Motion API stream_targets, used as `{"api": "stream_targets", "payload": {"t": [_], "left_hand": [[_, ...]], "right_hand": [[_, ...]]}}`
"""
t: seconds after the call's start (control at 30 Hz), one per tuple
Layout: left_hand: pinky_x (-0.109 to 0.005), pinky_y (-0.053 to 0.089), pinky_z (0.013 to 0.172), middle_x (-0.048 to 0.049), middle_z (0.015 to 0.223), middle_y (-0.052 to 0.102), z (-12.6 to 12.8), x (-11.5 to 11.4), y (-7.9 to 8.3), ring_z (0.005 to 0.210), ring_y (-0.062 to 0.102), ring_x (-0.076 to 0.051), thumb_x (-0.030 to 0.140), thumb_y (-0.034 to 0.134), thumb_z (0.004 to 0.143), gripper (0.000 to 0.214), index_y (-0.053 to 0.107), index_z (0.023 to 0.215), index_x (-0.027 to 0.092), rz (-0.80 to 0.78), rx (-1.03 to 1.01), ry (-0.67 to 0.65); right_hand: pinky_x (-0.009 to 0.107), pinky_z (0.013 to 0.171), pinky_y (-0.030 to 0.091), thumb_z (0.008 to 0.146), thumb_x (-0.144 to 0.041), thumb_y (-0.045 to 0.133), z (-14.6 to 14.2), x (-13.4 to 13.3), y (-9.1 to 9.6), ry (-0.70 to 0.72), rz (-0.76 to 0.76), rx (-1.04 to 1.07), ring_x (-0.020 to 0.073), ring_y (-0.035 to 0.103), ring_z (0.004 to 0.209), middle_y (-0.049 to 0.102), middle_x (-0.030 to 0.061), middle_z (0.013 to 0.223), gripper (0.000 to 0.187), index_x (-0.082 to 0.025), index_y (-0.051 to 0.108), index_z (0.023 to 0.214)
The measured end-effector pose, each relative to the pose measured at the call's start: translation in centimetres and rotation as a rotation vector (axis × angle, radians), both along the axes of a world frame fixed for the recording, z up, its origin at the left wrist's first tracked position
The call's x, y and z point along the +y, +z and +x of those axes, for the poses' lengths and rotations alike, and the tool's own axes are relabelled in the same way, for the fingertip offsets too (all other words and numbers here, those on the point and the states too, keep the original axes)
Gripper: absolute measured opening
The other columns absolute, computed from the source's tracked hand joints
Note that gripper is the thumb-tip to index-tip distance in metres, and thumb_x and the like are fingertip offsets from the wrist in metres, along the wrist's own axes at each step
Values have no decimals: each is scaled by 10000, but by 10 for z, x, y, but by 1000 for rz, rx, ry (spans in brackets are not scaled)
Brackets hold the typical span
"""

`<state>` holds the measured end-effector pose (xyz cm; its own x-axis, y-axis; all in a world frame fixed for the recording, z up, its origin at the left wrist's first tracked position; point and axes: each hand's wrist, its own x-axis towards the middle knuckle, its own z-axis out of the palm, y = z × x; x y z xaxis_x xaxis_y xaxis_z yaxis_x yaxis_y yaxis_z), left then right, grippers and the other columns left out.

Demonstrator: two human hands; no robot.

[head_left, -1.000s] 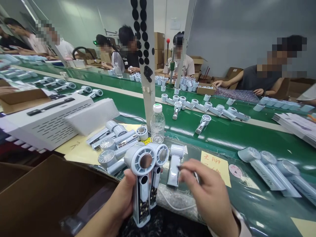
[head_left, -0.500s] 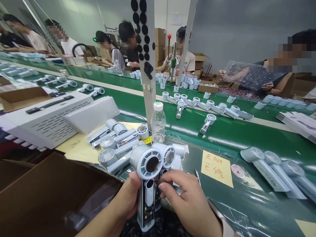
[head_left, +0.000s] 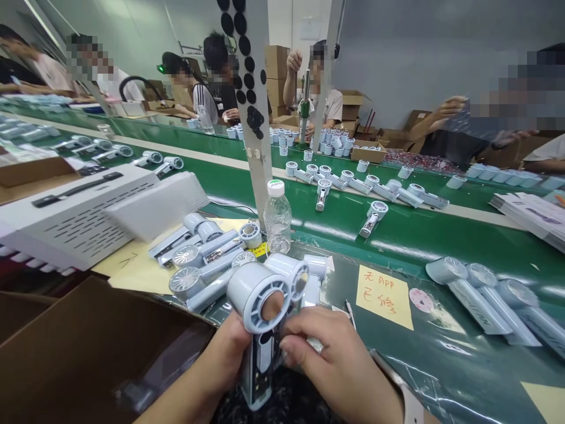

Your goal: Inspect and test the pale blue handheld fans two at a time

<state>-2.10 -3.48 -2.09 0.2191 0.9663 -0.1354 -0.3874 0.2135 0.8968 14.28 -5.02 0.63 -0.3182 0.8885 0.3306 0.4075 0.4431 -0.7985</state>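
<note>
2 pale blue handheld fans stand clenched in the left hand, 1 circuit board showing; the right hand curls against them, its grip unclear. 3 closed-looking fans lie on the green conveyor belt, with a heap of fans on yellow paper.

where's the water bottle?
The plastic water bottle stands upright near the centre of the head view, in front of the white post, just right of a pile of pale blue handheld fans.
</note>
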Motion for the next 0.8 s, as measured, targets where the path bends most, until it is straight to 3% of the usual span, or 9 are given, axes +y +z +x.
{"api": "stream_targets", "payload": {"t": [0.07,0.2,0.4,0.5,0.6,0.63,0.67,0.73,0.8], "left_hand": [[-379,583,768,-90,836,743,-1,0,-1,827,694,-305,778,717,559,691,771,873,165,32,-37,-82],[-405,565,833,-99,903,755,1,-3,2,902,686,-331,768,719,572,704,763,949,175,33,-81,-115],[-393,580,777,-104,812,762,1,-3,1,879,699,-332,780,713,542,643,737,693,156,-141,-64,-31],[-369,581,761,-105,808,764,-3,-1,-4,872,710,-325,768,728,529,641,746,713,154,-166,-128,-42],[-340,564,844,-109,830,764,-6,0,-4,939,706,-313,771,716,540,635,731,662,148,-152,-144,-24],[-332,560,856,-107,823,762,-7,0,-3,948,705,-308,777,708,544,638,726,650,148,-154,-144,-10],[-327,561,847,-104,817,760,-7,0,-3,946,705,-304,779,703,549,637,724,646,150,-152,-145,2],[-327,571,796,-105,807,759,-5,-1,-2,920,709,-303,772,708,559,622,715,629,154,-133,-150,14],[-348,577,769,-112,809,763,-2,-1,-4,898,706,-308,764,713,568,610,721,649,159,-100,-143,46]], "right_hand": [[209,590,448,915,-205,591,4,2,2,43,-40,55,124,632,583,672,-32,607,258,-202,621,658],[224,559,459,1006,-331,466,2,0,1,-9,183,54,134,619,585,678,9,638,357,-184,651,739],[261,480,420,1049,-379,304,-22,-18,-5,-50,503,111,126,516,452,592,-5,508,502,-197,616,700],[271,531,468,1002,-397,442,-3,-10,-11,-292,332,116,152,599,532,663,7,595,384,-215,666,749],[314,595,535,932,-374,513,37,28,-27,-597,27,-7,210,684,637,724,34,665,287,-217,702,784],[334,604,545,922,-365,491,49,43,-33,-637,-50,-59,224,687,637,724,44,651,299,-207,700,778],[370,637,556,899,-348,492,57,57,-39,-634,-69,-86,247,694,659,734,66,670,290,-195,708,780],[475,827,542,844,-340,531,60,72,-44,-642,-46,-128,318,691,914,761,138,926,255,-177,725,875],[536,953,474,840,-341,540,46,67,-39,-632,44,-132,347,609,1107,704,168,1133,288,-175,712,1001]]}}
